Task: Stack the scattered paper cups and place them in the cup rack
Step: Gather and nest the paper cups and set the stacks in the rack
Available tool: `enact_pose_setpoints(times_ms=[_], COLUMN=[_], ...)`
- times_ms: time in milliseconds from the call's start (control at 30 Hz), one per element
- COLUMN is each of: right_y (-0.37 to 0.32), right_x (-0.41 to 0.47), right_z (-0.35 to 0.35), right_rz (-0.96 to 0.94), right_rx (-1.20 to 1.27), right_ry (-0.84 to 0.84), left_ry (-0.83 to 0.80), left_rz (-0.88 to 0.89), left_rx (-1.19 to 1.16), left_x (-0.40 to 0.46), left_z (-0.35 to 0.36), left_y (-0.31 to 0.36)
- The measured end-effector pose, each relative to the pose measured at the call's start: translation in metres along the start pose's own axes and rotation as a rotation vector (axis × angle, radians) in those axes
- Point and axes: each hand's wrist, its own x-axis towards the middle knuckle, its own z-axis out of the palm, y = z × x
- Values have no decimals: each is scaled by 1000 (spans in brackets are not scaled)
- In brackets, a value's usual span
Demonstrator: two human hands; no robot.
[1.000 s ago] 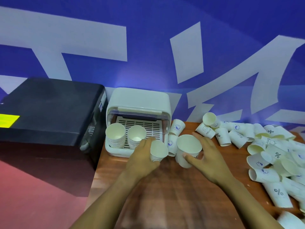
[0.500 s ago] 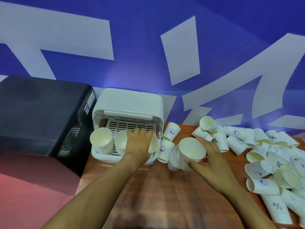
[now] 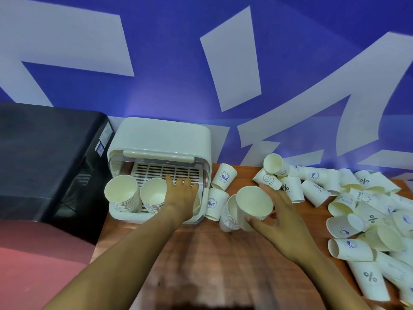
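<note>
The left hand (image 3: 181, 194) reaches into the cup rack (image 3: 161, 139), fingers extended over a stack set inside; what it grips cannot be told. The right hand (image 3: 281, 218) clasps a cup stack (image 3: 252, 204) on the table (image 3: 201, 260). Paper cups are light and crushable; hold the sidewall gently. Loose cups (image 3: 368, 220) read "HELLO" and "%".

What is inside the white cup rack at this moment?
Inside the cup rack stand two cup stacks on a slotted floor. The left hand covers a third cup, so its stack height is hidden.
</note>
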Motion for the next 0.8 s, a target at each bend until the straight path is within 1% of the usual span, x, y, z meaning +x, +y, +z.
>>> enact_pose_setpoints(times_ms=[100, 200, 267, 333, 400, 467, 500, 600, 800], right_y=[-7, -25, -37, -48, -60, -70, -74, -77, -68], right_x=[2, 5, 9, 15, 21, 27, 29, 35, 42], right_z=[2, 7, 13, 23, 35, 48, 56, 79, 118], right_rz=[-16, -66, -92, -103, -113, -126, -127, -77, 9], right_rx=[6, 50, 59, 65, 83, 104, 122, 172, 117], right_ry=[-4, 19, 19, 16, 19, 0, -14, -28, 1], left_ry=[3, 57, 87, 128, 217, 323, 350, 338, 375], left_rz=[16, 34, 30, 7, -31, -74, -98, -154, -186], left_rx=[-15, -68, -128, -254, -410, -482, -496, -518, -569], left_x=[-3, -13, -25, -40, -56, -70, -76, -89, -100], left_z=[-5, -9, -12, -12, -11, -8, -8, -9, -10], left_y=[-2, -7, -14, -22, -32, -42, -47, -59, -71])
